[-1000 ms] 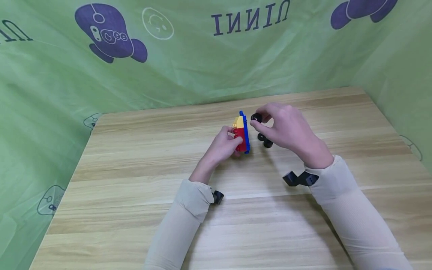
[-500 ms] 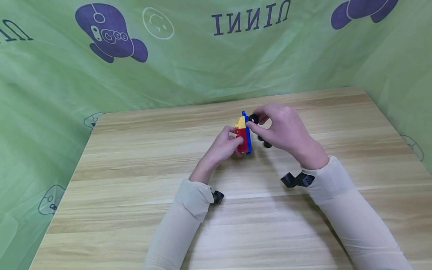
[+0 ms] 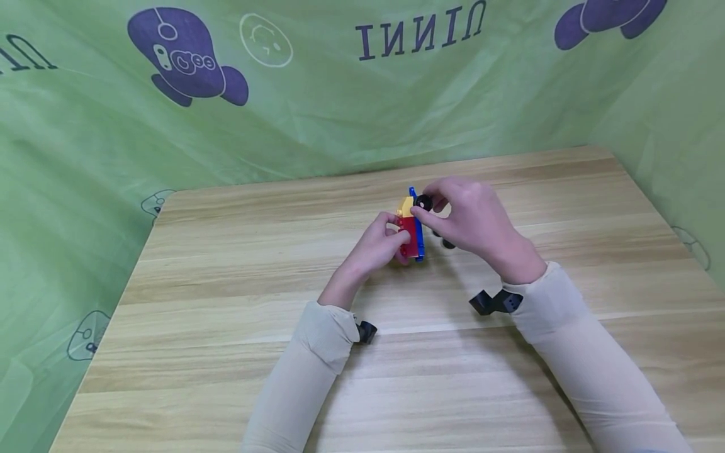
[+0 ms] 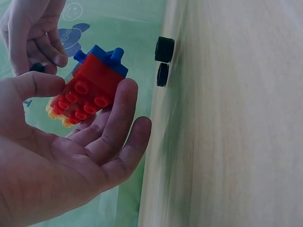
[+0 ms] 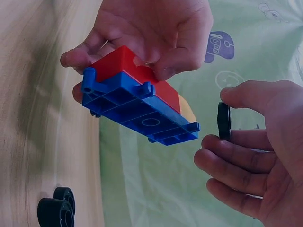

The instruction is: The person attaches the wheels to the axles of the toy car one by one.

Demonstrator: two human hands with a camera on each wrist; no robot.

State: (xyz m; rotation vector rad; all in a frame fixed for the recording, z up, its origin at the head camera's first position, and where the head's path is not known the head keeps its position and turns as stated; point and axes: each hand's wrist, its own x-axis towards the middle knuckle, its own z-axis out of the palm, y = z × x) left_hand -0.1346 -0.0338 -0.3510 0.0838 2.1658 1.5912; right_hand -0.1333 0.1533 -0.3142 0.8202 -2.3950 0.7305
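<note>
My left hand (image 3: 376, 242) grips a small block-built toy car (image 5: 142, 118) by its red brick (image 4: 97, 75), thumb on one side and fingers on the other. The car is tipped, its hollow blue base (image 5: 135, 113) turned toward my right hand. Bare pegs stick out from the base's sides, and a yellow sloped brick (image 3: 406, 206) forms the far end. My right hand (image 3: 476, 217) pinches a black wheel (image 5: 224, 120) between thumb and fingers. In the right wrist view that wheel stands a short gap from the peg at the yellow end.
Other black wheels (image 5: 56, 213) rest on the wooden table (image 3: 255, 283), below and beside the right hand. A green printed cloth (image 3: 340, 107) hangs behind the table and along its sides. Small black cameras (image 3: 495, 302) are strapped at both wrists.
My right hand has moved left with the wheel, which now overlaps the car's yellow end in the head view. My left hand has shifted the car slightly right.
</note>
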